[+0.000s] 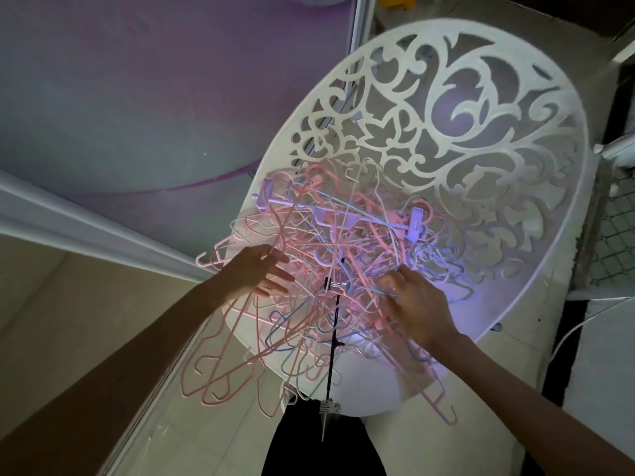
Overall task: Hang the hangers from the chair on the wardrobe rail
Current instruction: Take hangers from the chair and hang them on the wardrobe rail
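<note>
Dim, violet-lit room: tangled hangers point(330, 269) heap on a white fretwork chair point(481, 149) at frame centre. Left hand point(254, 273) spread, right hand point(419, 304) curled among wires; best freeing one hook singly.

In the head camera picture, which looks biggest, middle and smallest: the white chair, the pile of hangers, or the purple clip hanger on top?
Largest to smallest as they look:
1. white chair
2. pile of hangers, spread over the seat
3. purple clip hanger, one bar lying across the pile

head view, steeply down, close
</note>
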